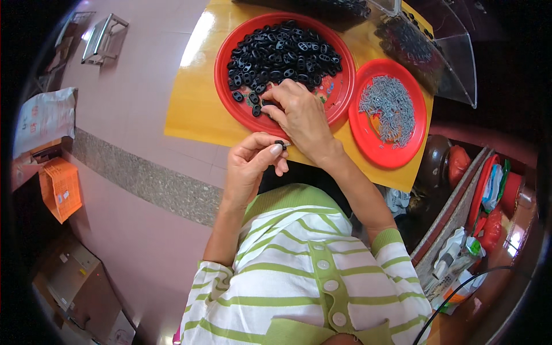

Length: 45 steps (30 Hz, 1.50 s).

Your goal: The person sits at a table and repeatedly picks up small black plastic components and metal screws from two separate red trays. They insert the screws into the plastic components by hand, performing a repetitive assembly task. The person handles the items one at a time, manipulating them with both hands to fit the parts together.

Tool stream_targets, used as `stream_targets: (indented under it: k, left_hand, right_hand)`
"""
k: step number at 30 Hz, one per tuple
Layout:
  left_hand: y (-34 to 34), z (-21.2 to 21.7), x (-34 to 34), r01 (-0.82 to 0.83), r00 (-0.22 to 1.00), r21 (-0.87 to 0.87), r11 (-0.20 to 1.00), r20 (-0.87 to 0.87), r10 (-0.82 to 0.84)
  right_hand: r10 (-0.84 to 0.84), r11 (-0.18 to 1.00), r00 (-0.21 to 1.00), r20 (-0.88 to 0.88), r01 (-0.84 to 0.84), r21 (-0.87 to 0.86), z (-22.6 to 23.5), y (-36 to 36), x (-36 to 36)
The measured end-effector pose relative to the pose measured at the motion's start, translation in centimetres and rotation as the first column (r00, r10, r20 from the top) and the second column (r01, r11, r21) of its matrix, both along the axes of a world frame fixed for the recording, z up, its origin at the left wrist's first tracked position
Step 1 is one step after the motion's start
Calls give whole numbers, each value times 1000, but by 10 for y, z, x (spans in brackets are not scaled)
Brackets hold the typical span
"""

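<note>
A small black oval plastic piece [280,144] sits pinched between the thumb and forefinger of the left hand [251,164], held just off the near edge of the yellow board [195,109] that carries the trays. The other fingers of that hand curl loosely inward beneath the pinch. Right beside it, almost touching, the right hand [300,118] lies over the near rim of the large round red plastic tray [227,95], its fingers bent down and drawn together among the loose pieces there; whether they actually grip one I cannot tell, since the back of the hand hides the tips. The tray is heaped with a pile of black oval plastic links [284,54], thickest toward its far side, with a few strays lying near the left rim. To the right of it, almost rim to rim, stands a smaller round red plastic tray [374,146] holding a mound of small grey metal pins [388,106]. Beyond both, at the far right corner of the board, a clear plastic box [443,57] holds more dark pieces. The person wears a white top with green stripes and buttons [310,270], both forearms bare. The board rests over a pink tiled floor [144,75] crossed by a grey speckled stone strip [144,178]. Off to the left lies an orange mesh basket [60,187], and at the right a clutter of red bags and bottles [483,213].
</note>
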<state>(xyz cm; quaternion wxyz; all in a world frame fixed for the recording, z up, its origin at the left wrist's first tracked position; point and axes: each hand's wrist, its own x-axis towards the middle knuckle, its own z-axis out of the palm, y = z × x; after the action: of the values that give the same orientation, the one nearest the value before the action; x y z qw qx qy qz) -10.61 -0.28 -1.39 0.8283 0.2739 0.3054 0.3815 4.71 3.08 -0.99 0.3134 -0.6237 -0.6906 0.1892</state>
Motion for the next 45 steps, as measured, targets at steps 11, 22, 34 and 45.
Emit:
stream_targets:
  k: [11, 22, 34, 45]
  left_hand:
    - [0, 1, 7, 10, 1000, -11, 1000, -3, -10]
    - [11, 14, 34, 8, 997, 77, 997, -77, -2]
    - [12, 27, 67, 71, 972, 187, 980, -232, -26]
    - [8, 27, 64, 71, 952, 239, 968, -306, 6]
  right_hand:
    - [-35, 997, 990, -135, 26, -73, 13, -6, 14]
    - [-268, 963, 458, -848, 101, -249, 26, -57, 51]
    - [-225, 974, 241, -944, 51, -219, 33, -81, 72]
    - [-231, 972, 298, -926, 30, -233, 30, -85, 70]
